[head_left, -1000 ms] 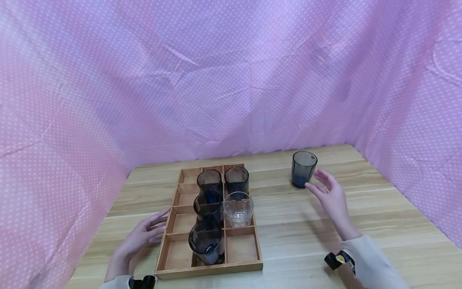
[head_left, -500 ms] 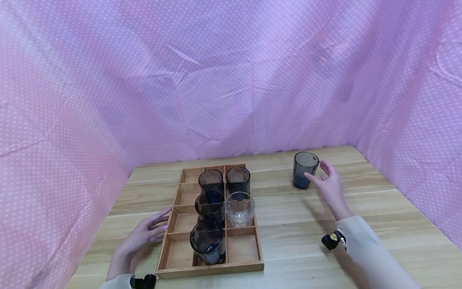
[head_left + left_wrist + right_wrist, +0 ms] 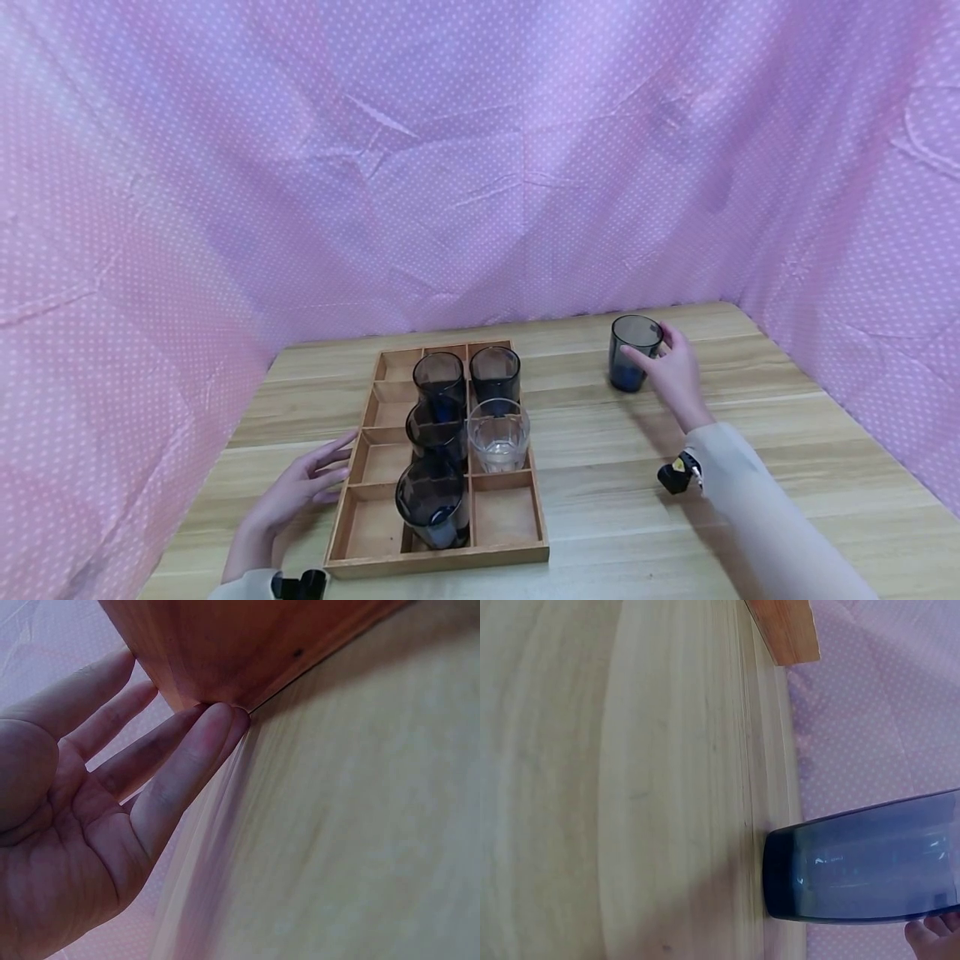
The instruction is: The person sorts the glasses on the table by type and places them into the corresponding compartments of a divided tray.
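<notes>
In the head view, a smoky dark drinking glass (image 3: 624,354) stands upright on the table at the back right. My right hand (image 3: 675,379) is at its right side, thumb across the front and fingers round the back near the rim. The right wrist view shows fingertips (image 3: 934,937) against the side of the same glass (image 3: 870,859). My left hand (image 3: 296,487) rests its extended fingers along the left side of a wooden divided tray (image 3: 438,565). In the left wrist view, the fingertips (image 3: 210,731) meet the tray wall (image 3: 225,652) near the tabletop.
Several dark glasses stand in the tray, one at the front (image 3: 431,500) and another at the back right (image 3: 495,371). A clear glass (image 3: 498,437) sits in the right column. A pink dotted cloth (image 3: 480,167) hangs around the wooden table (image 3: 600,500).
My right hand has moved in round the dark glass at the back right, thumb and fingers now closer about it. The glass stays in place. The left hand has not moved.
</notes>
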The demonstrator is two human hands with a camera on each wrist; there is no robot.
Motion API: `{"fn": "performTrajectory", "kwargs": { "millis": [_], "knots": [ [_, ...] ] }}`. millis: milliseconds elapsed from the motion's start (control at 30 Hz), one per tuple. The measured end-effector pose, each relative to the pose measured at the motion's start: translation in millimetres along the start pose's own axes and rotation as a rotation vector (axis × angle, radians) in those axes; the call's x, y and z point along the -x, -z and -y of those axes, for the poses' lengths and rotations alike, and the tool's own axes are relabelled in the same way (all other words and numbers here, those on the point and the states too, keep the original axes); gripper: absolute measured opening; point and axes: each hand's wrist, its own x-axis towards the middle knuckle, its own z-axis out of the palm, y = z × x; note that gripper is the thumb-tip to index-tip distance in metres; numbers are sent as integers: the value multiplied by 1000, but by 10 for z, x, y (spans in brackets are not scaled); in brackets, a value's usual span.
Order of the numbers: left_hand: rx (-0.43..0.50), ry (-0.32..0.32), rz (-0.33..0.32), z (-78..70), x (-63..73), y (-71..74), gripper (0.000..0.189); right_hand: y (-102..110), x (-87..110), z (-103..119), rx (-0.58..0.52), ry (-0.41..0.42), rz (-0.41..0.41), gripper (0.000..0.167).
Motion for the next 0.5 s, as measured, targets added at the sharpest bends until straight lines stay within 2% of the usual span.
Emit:
{"fn": "performTrajectory", "kwargs": {
  "millis": [300, 500],
  "knots": [
    [6, -25, 26, 20, -21, 1, 65, -7, -85, -13, 113, 18, -1, 93],
    [9, -23, 27, 15, -15, 3, 65, -13, -71, -17, 116, 21, -54, 85]
  ]
}}
